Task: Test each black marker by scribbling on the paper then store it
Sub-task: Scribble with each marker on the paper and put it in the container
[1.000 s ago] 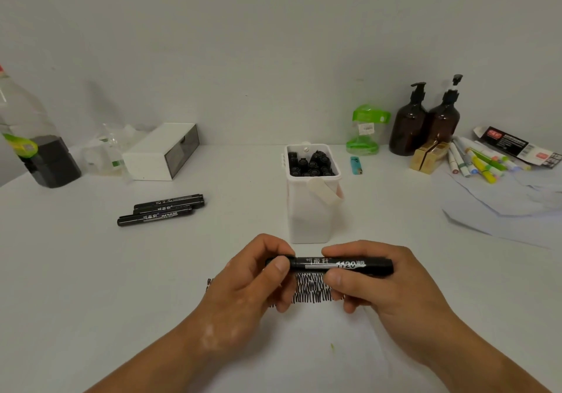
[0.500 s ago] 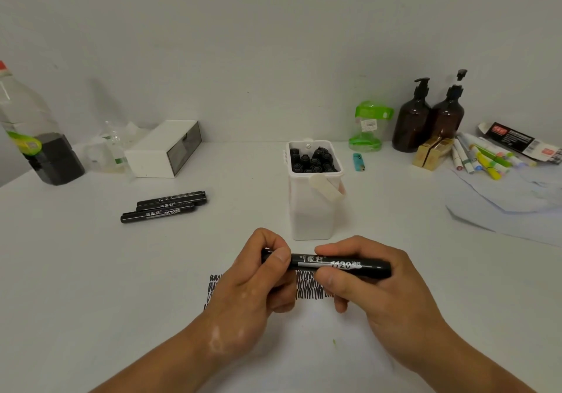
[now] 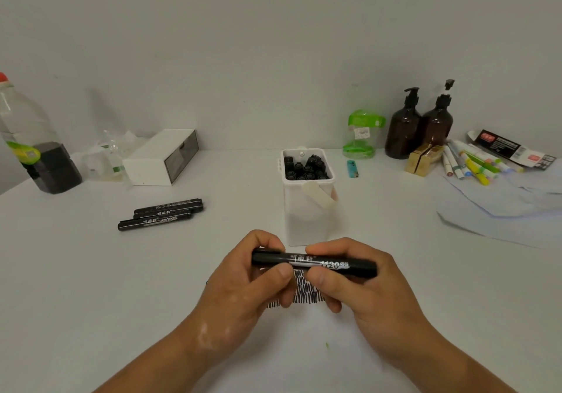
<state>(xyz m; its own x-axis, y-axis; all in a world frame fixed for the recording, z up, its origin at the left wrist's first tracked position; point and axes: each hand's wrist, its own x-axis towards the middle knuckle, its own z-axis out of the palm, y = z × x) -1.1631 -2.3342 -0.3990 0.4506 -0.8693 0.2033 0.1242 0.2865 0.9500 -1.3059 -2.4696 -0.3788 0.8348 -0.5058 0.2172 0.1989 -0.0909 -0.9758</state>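
Foreground: paper [image 3: 304, 341] on a white table [image 3: 76, 271], bearing a band of black scribble [image 3: 305, 289]. Above the scribble, both hands hold one black marker [image 3: 314, 263] level, clear of the paper. The left hand [image 3: 243, 280] pinches the marker's left end, thumb under and fingers curled over it. The right hand [image 3: 362, 289] grips the barrel, thumb in front and fingers wrapped behind. Whether the cap is fully seated cannot be told.

Middle: just behind the hands, a white tub [image 3: 304, 225] stands upright, packed with stored markers [image 3: 305, 169] set on end. Well to the left, three loose markers [image 3: 161, 213] lie side by side, touching.

Background, along the wall, left to right: a plastic bottle [image 3: 27, 137], a white box [image 3: 158, 160], a green container [image 3: 362, 134], a lighter [image 3: 352, 169], two brown pump bottles [image 3: 421, 128], coloured pens [image 3: 474, 164] and loose sheets [image 3: 501, 207].
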